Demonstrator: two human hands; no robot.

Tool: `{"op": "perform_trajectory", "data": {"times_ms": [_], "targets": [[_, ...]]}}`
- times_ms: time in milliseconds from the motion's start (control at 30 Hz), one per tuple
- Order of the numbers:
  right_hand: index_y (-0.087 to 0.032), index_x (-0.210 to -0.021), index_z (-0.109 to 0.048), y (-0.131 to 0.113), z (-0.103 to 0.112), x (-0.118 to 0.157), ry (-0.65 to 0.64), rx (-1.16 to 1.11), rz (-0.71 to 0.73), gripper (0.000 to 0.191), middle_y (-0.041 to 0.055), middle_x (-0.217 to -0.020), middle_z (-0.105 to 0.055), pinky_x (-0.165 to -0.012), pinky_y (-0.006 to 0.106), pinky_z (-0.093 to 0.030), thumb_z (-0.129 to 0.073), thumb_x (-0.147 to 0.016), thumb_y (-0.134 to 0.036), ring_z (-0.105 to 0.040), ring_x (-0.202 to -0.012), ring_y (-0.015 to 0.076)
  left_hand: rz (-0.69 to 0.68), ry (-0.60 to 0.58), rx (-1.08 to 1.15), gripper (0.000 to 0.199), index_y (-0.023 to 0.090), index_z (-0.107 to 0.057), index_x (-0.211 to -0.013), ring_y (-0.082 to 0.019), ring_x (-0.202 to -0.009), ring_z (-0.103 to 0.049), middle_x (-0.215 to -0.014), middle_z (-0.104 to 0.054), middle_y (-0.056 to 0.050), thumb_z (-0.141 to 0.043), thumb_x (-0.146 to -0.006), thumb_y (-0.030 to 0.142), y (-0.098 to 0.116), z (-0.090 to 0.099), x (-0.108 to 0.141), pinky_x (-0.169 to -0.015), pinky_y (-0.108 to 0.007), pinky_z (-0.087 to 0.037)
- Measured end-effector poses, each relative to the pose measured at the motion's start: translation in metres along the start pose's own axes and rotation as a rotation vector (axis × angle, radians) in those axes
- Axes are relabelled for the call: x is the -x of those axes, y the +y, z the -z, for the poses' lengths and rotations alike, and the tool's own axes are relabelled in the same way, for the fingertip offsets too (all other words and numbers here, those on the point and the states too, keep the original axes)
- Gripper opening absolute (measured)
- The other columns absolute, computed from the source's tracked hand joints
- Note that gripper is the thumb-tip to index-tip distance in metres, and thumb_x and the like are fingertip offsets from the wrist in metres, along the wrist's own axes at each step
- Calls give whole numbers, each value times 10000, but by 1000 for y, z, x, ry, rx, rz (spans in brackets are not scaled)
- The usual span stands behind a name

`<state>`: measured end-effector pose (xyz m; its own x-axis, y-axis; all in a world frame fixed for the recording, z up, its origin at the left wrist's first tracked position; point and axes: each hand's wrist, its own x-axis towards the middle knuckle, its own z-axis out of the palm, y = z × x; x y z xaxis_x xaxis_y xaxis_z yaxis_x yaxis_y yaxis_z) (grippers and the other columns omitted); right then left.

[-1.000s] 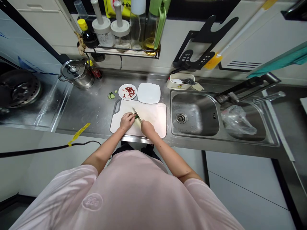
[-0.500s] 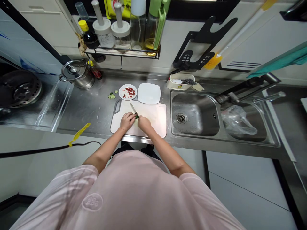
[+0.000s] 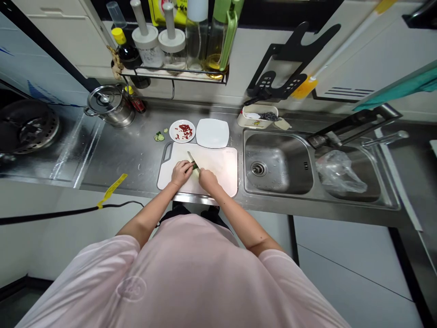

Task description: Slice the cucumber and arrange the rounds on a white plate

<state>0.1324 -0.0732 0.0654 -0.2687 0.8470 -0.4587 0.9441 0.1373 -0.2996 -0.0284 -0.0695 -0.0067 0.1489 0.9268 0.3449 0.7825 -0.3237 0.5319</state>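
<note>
A white cutting board with a grey handle lies on the steel counter. On it, my left hand holds down a dark green vegetable piece, most of it hidden by the fingers. My right hand is closed round the handle of a knife, whose blade points up and left beside the vegetable. Behind the board stand a round white plate with chopped red bits and a bare white square plate. Several green slices lie on the counter left of the plates.
A double sink is to the right, with a plastic bag in its far basin. A lidded pot and small bottle stand back left. Above hangs a rack of jars and bottles. A caddy sits behind the sink.
My right hand and the knife have shifted slightly to the right and a little down. My left hand stays nearly where it was, on the vegetable.
</note>
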Motion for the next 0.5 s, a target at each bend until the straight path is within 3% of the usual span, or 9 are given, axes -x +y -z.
{"op": "perform_trajectory", "data": {"times_ms": [300,500], "targets": [[-138,-1105,-516,-12,5,-14,26,-24,-7,261,134,-1007,-650,-769,292,-464,-340,-915,-111,-633,-944,224,-21,-6,-9,241,235,-668,-1036,-179,-933,-560,-997,-627,-67,-480,-897,296,1,2,-2,-862,-336,-449],[-126,-1116,-512,-4,1,1,-5,-18,-23,270,147,-999,-648,-782,297,-460,-325,-921,-109,-629,-951,226,0,-9,-7,252,233,-671,-1038,-184,-932,-559,-999,-625,-68,-471,-901,303,1,1,-1,-859,-338,-454]]}}
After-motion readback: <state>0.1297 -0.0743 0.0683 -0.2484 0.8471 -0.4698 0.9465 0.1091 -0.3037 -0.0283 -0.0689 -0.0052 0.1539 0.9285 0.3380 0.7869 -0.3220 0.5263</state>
